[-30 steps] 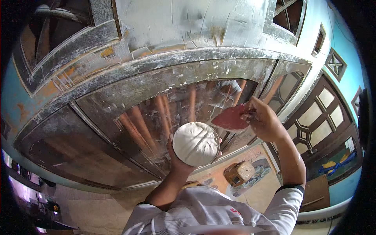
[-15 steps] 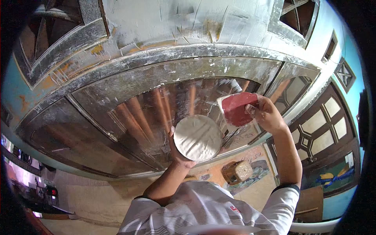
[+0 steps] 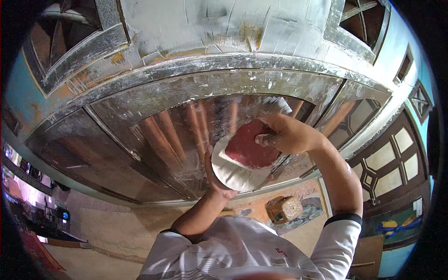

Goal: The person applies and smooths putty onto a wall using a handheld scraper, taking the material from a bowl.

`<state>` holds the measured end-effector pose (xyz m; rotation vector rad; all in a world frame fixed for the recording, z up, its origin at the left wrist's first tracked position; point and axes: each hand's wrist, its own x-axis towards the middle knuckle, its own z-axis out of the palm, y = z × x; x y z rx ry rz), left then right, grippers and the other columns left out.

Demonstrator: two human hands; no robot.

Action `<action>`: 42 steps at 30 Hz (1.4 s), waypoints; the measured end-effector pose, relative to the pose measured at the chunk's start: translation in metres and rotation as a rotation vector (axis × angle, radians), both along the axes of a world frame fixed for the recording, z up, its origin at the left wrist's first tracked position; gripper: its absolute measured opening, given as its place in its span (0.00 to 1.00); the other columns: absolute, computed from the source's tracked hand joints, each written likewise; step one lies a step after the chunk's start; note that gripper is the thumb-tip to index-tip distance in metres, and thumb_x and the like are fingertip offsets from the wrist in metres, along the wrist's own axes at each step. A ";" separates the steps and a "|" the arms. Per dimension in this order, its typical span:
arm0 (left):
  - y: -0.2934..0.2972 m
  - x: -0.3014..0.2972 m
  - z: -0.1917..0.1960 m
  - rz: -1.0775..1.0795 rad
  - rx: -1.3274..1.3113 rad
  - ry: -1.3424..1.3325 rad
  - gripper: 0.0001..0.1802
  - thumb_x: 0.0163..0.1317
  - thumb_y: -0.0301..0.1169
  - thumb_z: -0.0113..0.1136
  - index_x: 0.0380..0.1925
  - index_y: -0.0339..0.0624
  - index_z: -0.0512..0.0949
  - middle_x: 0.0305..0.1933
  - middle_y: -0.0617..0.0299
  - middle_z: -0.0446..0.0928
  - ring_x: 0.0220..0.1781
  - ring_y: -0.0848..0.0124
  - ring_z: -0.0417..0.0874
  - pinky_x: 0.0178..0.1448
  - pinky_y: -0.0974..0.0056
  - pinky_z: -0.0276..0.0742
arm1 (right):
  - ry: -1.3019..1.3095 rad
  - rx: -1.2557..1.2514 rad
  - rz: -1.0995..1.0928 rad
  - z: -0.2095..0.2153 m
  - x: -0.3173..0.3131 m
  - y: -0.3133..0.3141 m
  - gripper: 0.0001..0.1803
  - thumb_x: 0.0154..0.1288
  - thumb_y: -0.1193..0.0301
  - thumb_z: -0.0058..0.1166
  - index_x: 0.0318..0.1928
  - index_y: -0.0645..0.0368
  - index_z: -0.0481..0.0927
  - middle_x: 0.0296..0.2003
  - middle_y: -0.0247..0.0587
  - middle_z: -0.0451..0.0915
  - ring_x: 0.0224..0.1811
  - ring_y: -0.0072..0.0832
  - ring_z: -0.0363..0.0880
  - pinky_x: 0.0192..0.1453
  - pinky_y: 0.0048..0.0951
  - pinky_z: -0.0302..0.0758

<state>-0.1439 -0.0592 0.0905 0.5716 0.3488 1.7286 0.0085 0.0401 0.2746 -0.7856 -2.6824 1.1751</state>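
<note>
My left hand [image 3: 219, 183] holds up a round container of white putty [image 3: 240, 178] by its left and lower rim, fingers wrapped beneath it. In my right hand [image 3: 280, 135] is a dark red, flat putty scraper [image 3: 252, 145], pinched between thumb and fingers. Its lower-left edge lies over the putty, hiding the upper right of the container. Whether the edge presses into the putty or hovers just above it, I cannot tell. Soft ridges mark the part of the putty that shows.
A dark wooden window frame [image 3: 196, 88] with white smears and glass panes stands in front. Above it is a wall [image 3: 224, 23] patched with whitish filler. Below right, a small stool [image 3: 287, 208] stands on the floor. A brown door [image 3: 389, 161] is at the right.
My right hand has brought the red scraper left and down from beside the container to over the putty. The container, in my left hand, has barely shifted.
</note>
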 end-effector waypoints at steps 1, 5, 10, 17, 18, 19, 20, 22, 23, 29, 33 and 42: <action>-0.002 0.002 0.001 0.006 0.000 0.000 0.46 0.64 0.49 0.65 0.75 0.38 0.59 0.73 0.48 0.68 0.72 0.54 0.73 0.76 0.44 0.70 | 0.000 0.000 0.006 0.002 -0.003 0.001 0.18 0.72 0.71 0.60 0.58 0.63 0.76 0.46 0.49 0.85 0.48 0.32 0.83 0.54 0.38 0.79; -0.013 0.008 0.024 -0.131 0.128 -0.313 0.37 0.68 0.45 0.60 0.71 0.35 0.65 0.70 0.48 0.72 0.69 0.54 0.76 0.75 0.45 0.71 | -0.115 0.203 0.110 0.012 -0.015 0.002 0.19 0.68 0.72 0.60 0.57 0.63 0.75 0.49 0.60 0.82 0.54 0.54 0.82 0.56 0.47 0.78; -0.016 0.008 0.018 -0.132 0.187 -0.301 0.38 0.70 0.50 0.54 0.72 0.38 0.64 0.72 0.49 0.70 0.72 0.53 0.73 0.76 0.43 0.68 | -0.199 0.333 0.214 0.008 -0.029 0.000 0.21 0.66 0.69 0.60 0.58 0.61 0.76 0.51 0.56 0.82 0.57 0.53 0.80 0.60 0.48 0.76; -0.015 0.008 0.014 -0.067 0.138 -0.222 0.42 0.72 0.64 0.36 0.74 0.44 0.64 0.74 0.52 0.68 0.75 0.52 0.70 0.78 0.40 0.63 | -0.120 0.567 0.250 0.002 -0.036 -0.003 0.17 0.67 0.69 0.60 0.54 0.59 0.78 0.51 0.52 0.83 0.57 0.50 0.81 0.64 0.50 0.72; -0.014 0.007 0.012 -0.068 0.145 -0.251 0.42 0.73 0.65 0.33 0.73 0.45 0.64 0.74 0.52 0.68 0.75 0.52 0.69 0.78 0.41 0.62 | -0.142 0.545 0.297 0.008 -0.037 -0.006 0.18 0.66 0.69 0.60 0.55 0.58 0.78 0.51 0.50 0.83 0.58 0.49 0.80 0.65 0.52 0.70; -0.014 0.005 0.010 -0.070 0.152 -0.280 0.43 0.73 0.65 0.30 0.73 0.46 0.65 0.74 0.53 0.68 0.75 0.52 0.69 0.78 0.41 0.62 | -0.165 0.523 0.343 0.015 -0.039 -0.010 0.18 0.66 0.69 0.61 0.55 0.57 0.79 0.52 0.49 0.83 0.59 0.47 0.79 0.66 0.54 0.68; -0.014 0.003 0.008 0.015 0.117 -0.208 0.43 0.73 0.66 0.30 0.74 0.46 0.65 0.75 0.54 0.68 0.75 0.52 0.69 0.78 0.41 0.62 | -0.189 0.501 0.384 0.018 -0.040 -0.012 0.18 0.65 0.69 0.62 0.55 0.57 0.79 0.52 0.47 0.83 0.60 0.46 0.79 0.67 0.57 0.67; -0.013 0.000 0.007 0.020 0.131 -0.199 0.42 0.74 0.65 0.32 0.75 0.47 0.63 0.76 0.54 0.66 0.76 0.51 0.68 0.78 0.39 0.62 | -0.165 0.549 0.388 0.013 -0.046 -0.011 0.19 0.64 0.69 0.62 0.55 0.55 0.79 0.53 0.45 0.83 0.61 0.44 0.78 0.67 0.56 0.65; -0.012 -0.002 0.008 0.023 0.144 -0.189 0.41 0.74 0.63 0.34 0.76 0.48 0.61 0.77 0.55 0.64 0.77 0.49 0.66 0.78 0.37 0.61 | -0.139 0.595 0.388 0.015 -0.051 -0.015 0.19 0.64 0.69 0.63 0.56 0.53 0.80 0.54 0.42 0.83 0.62 0.42 0.77 0.68 0.56 0.64; -0.017 -0.007 0.029 -0.087 0.381 -0.254 0.46 0.71 0.68 0.37 0.74 0.44 0.63 0.75 0.49 0.67 0.75 0.50 0.68 0.77 0.41 0.63 | -0.010 0.643 0.518 0.032 -0.049 -0.017 0.21 0.63 0.71 0.62 0.57 0.54 0.80 0.54 0.42 0.81 0.61 0.41 0.75 0.68 0.53 0.60; -0.018 -0.004 0.023 0.055 0.514 0.024 0.46 0.71 0.68 0.36 0.75 0.44 0.62 0.75 0.50 0.66 0.76 0.50 0.67 0.78 0.41 0.63 | -0.105 0.633 0.505 0.017 -0.049 -0.022 0.25 0.63 0.73 0.60 0.62 0.55 0.78 0.61 0.40 0.78 0.65 0.40 0.72 0.69 0.52 0.61; -0.012 -0.006 0.006 0.061 0.355 -0.171 0.43 0.74 0.63 0.38 0.75 0.41 0.61 0.77 0.49 0.64 0.76 0.50 0.66 0.80 0.42 0.60 | -0.025 0.513 0.582 0.026 -0.052 -0.010 0.22 0.63 0.74 0.60 0.58 0.60 0.78 0.52 0.52 0.81 0.62 0.47 0.74 0.67 0.50 0.67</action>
